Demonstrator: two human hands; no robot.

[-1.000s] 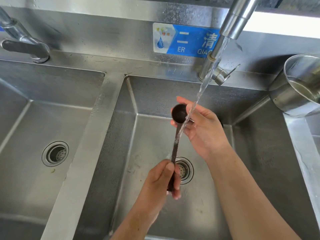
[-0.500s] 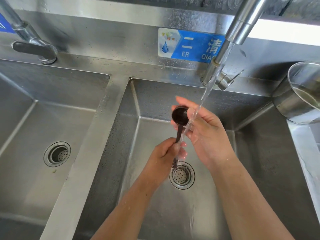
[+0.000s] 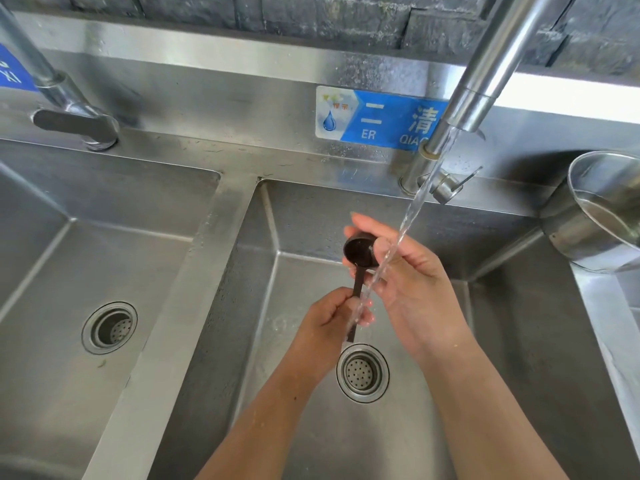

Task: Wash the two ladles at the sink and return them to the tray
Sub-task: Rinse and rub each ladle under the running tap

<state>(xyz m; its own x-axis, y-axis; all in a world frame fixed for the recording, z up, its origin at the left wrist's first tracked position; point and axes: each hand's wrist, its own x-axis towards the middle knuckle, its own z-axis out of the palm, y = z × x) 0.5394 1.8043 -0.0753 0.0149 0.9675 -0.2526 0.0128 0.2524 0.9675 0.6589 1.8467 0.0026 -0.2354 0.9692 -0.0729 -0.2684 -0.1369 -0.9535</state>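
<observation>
A small dark ladle (image 3: 360, 252) with a round bowl and a thin handle is held upright over the middle sink basin (image 3: 311, 220). My left hand (image 3: 332, 315) is closed around the lower handle, whose tip pokes out below the fingers. My right hand (image 3: 412, 271) cups the bowl from behind, fingers wrapped round its rim. A stream of water (image 3: 398, 237) from the steel tap (image 3: 485, 71) runs past the bowl onto both hands. The second ladle and the tray are out of view.
A drain strainer (image 3: 362, 372) sits below the hands. An empty left basin (image 3: 41, 393) has its own drain (image 3: 109, 328) and tap (image 3: 74, 119). A steel pot (image 3: 602, 209) holding water stands at the right edge. A blue label (image 3: 377, 117) is on the backsplash.
My left hand has slid up the ladle's handle toward the bowl. The right hand has stayed cupped on the bowl under the running water. The view has shifted slightly.
</observation>
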